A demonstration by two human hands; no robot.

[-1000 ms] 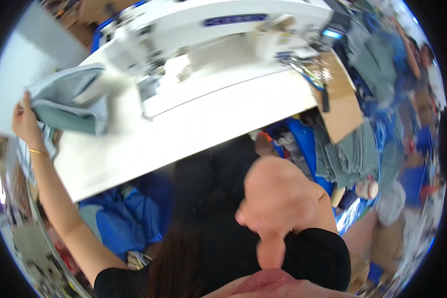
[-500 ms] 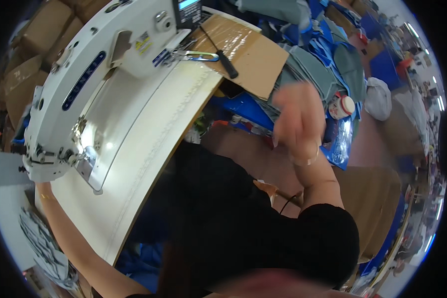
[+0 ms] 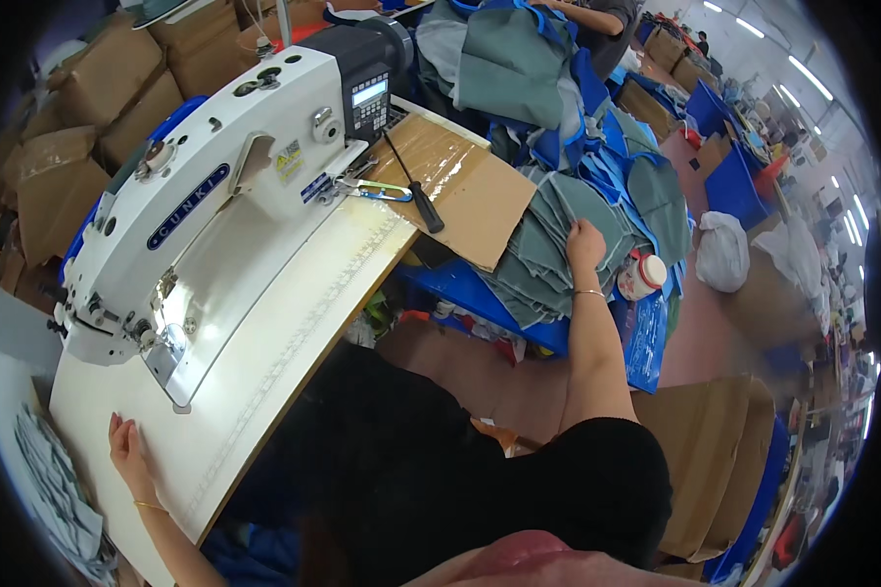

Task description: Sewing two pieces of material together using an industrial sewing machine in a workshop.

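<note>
I see left hand [image 3: 129,452] loosely open, unladen | right hand [image 3: 585,247] pinching stacked grey-green fabric panels [image 3: 543,243] | none at white sewing machine [image 3: 225,147]

So there's a whole heap of brown cardboard boxes [image 3: 108,73] piled up in the top left, plus a black-handled screwdriver [image 3: 426,208] lying on a flat tan cardboard sheet [image 3: 480,196]. Over on the right you've got a white-lidded jar [image 3: 641,278], a white plastic bag [image 3: 722,251], some blue bins [image 3: 734,186], another big carton [image 3: 700,455] lower down, and tube lights [image 3: 811,78] glowing overhead.
</note>
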